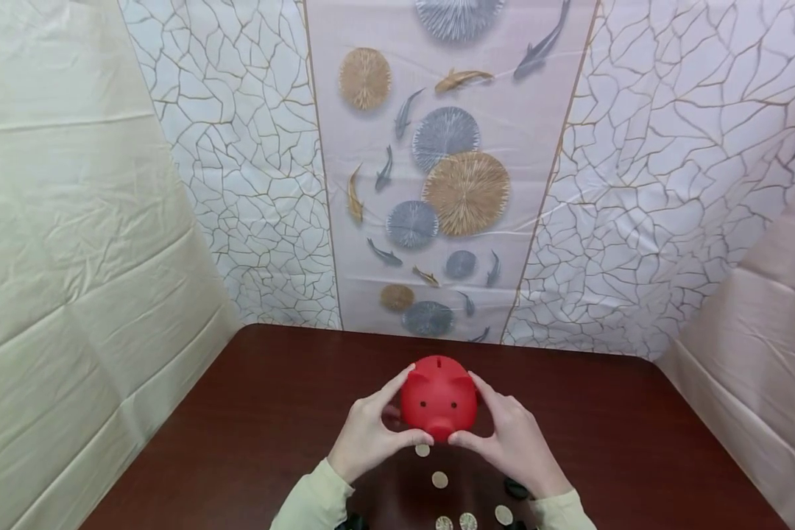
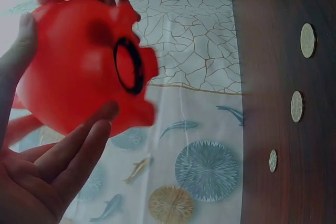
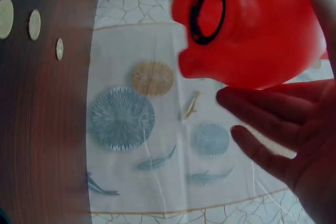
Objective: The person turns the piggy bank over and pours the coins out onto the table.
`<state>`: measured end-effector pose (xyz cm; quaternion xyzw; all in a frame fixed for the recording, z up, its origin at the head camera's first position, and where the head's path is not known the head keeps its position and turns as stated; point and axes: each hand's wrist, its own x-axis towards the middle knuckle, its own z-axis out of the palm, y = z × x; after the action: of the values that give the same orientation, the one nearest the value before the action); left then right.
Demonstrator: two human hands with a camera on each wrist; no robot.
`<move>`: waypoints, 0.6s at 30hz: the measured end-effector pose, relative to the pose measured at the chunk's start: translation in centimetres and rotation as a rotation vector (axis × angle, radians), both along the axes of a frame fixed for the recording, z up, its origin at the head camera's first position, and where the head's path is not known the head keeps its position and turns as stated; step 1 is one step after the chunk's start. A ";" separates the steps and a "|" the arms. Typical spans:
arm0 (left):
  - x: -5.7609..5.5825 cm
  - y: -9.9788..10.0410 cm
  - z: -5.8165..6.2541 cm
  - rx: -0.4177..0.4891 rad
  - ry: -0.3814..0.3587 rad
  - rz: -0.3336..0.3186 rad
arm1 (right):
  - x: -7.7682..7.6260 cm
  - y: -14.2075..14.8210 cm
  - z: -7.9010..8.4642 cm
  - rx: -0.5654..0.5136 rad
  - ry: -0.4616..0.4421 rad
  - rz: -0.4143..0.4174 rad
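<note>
A red piggy bank (image 1: 439, 397) is held up above the dark table, its snout toward me and the coin slot on top. My left hand (image 1: 369, 434) grips its left side, thumb low by the snout and fingers along the side. On the other side my right hand (image 1: 513, 442) holds it the same way. Its underside shows in the left wrist view, with a black-rimmed round plug (image 2: 129, 65) between the stubby feet. Below the piggy bank, coins lie on the table, one (image 1: 440, 480) between my wrists and another (image 1: 422, 450) partly behind my left thumb.
Several more coins, among them one (image 1: 503, 514), lie near the bottom of the head view. A small dark object (image 1: 517, 488) sits by my right wrist, partly hidden. The brown table (image 1: 271, 397) ends at a patterned cloth backdrop (image 1: 424, 280), with plain cloth at both sides.
</note>
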<state>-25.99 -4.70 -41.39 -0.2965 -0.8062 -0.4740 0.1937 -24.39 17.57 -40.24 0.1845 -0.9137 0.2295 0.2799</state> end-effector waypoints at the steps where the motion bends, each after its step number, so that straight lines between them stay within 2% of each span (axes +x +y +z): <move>1: 0.1 0.0 0.0 -0.009 -0.022 0.021 | 0.1 -0.1 0.1 0.008 -0.030 -0.019; 5: 0.3 0.0 0.2 -0.039 -0.092 0.081 | 0.3 -0.7 0.4 0.039 -0.110 -0.079; 9: 0.3 0.3 0.4 -0.049 -0.212 0.092 | 0.3 -1.1 0.9 0.064 -0.150 -0.122; 13: 0.3 0.5 0.2 -0.053 -0.316 0.100 | 0.4 -1.3 1.1 0.077 -0.226 -0.148; 18: 0.4 0.5 0.0 -0.059 -0.366 0.111 | 0.5 -1.5 0.8 0.085 -0.300 -0.144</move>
<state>-25.61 -4.23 -41.35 -0.1659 -0.8566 -0.4847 0.0611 -23.93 16.08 -39.45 0.0938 -0.9651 0.1949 0.1478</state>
